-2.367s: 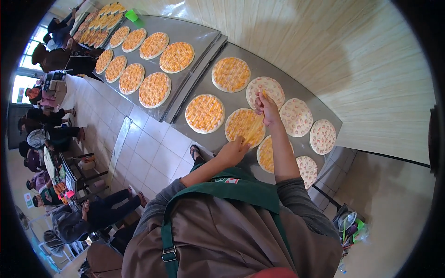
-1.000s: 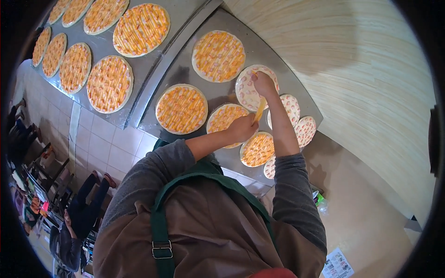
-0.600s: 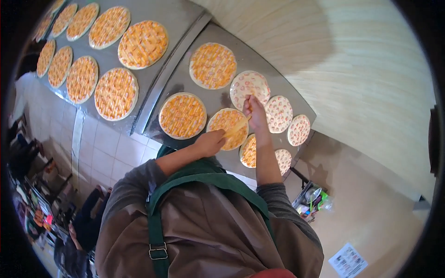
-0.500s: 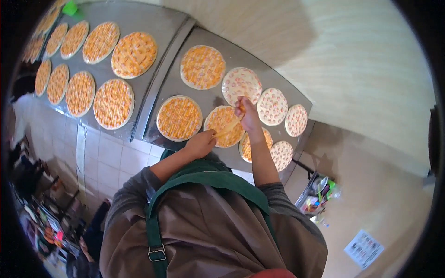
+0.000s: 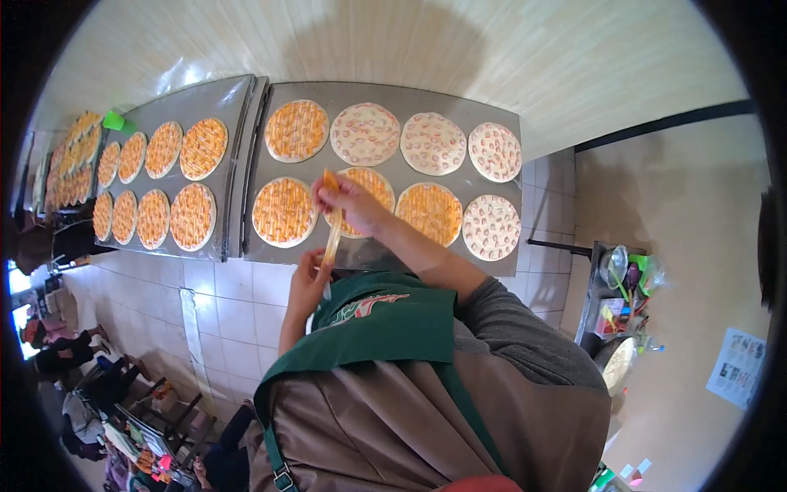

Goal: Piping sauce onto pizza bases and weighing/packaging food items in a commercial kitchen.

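A limp, narrow, translucent orange-tinted strip [image 5: 333,236], resembling a flattened plastic bag, stretches between my hands. My right hand [image 5: 351,203] is closed round its upper end, where an orange bulge pokes out above the fingers. Lower down, at the tray's near edge, my left hand [image 5: 308,277] pinches the other end. Partly behind my right hand lies a round pizza base [image 5: 370,187] with orange topping. To its left is an orange-striped pizza [image 5: 284,211], and to its right another orange-topped one [image 5: 429,215].
The metal tray [image 5: 385,261] also holds an orange-topped pizza [image 5: 296,131] and several pale ones [image 5: 365,134]. A second tray [image 5: 225,98] of orange-topped pizzas stands left. Right are a cluttered trolley [image 5: 607,283] and a bowl [image 5: 619,361]. A wall [image 5: 393,41] rises behind.
My view has swung round, so the tray looks straighter. The strip, slanted before, now runs nearly upright between my hands, with the left hand lower. Both hands still hold it.
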### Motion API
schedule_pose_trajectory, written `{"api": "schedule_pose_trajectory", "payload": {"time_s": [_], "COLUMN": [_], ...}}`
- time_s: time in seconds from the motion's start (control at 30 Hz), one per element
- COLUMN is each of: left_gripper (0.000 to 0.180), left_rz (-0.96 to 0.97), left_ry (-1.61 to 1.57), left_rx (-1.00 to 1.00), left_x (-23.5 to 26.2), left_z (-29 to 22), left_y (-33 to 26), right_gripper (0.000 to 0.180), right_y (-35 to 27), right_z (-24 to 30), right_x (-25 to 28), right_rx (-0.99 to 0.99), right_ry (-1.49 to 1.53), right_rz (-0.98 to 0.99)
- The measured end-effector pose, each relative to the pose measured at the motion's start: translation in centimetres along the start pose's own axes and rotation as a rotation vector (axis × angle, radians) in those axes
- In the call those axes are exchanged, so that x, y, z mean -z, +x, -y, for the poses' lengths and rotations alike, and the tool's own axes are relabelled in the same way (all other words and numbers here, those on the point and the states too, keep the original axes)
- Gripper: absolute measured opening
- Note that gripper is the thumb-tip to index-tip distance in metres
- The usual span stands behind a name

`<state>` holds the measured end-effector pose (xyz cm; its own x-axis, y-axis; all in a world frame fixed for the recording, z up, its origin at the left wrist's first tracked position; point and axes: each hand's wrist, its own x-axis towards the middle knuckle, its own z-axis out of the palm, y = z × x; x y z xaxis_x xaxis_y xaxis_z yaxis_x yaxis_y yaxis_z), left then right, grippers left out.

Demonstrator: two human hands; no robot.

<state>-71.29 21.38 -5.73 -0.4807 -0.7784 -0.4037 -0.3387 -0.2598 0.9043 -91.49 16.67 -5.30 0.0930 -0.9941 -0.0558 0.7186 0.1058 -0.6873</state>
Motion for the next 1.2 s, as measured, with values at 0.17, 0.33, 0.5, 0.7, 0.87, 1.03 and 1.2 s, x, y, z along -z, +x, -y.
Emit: {"api": "schedule_pose_trajectory", "payload": {"time_s": [0.17, 0.33, 0.5, 0.7, 0.87, 1.03, 1.2], "left_gripper": [0.026, 0.02, 0.027, 0.032, 0.046, 0.046, 0.043], "left_rz": [-0.001, -0.22, -0.466, -0.347, -0.394, -0.523, -0.635], "left_ry": [-0.184, -0.192, -0.015, 0.067, -0.173, -0.242, -0.15], "left_rx": [0.111, 0.02, 0.0, 0.017, 0.056, 0.049, 0.065], "left_x": [-3.2, -3.6, -2.1, 0.7, 6.0, 12.4, 20.6], "left_z": [-0.8, -2.1, 0.1, -0.4, 3.8, 8.9, 15.6], "left_y": [-5.9, -8.9, -11.2, -15.7, -21.3, -25.6, -29.6], "right_gripper": [0.015, 0.021, 0.023, 0.026, 0.026, 0.028, 0.028], "right_y": [-5.1, -6.1, -6.9, -6.9, -4.4, -1.9, 0.1], "right_z": [-0.5, 0.0, -2.9, -4.9, -7.9, -12.9, -21.1], "right_x": [-3.1, -6.6, -8.2, -10.6, -17.2, -24.7, -32.6], "right_rx": [-0.148, -0.117, -0.247, -0.392, -0.484, -0.481, -0.486], "right_ry": [0.11, -0.035, -0.069, 0.013, 0.012, -0.074, -0.139], "right_rz": [0.124, 0.25, 0.244, 0.243, 0.391, 0.436, 0.463]}}
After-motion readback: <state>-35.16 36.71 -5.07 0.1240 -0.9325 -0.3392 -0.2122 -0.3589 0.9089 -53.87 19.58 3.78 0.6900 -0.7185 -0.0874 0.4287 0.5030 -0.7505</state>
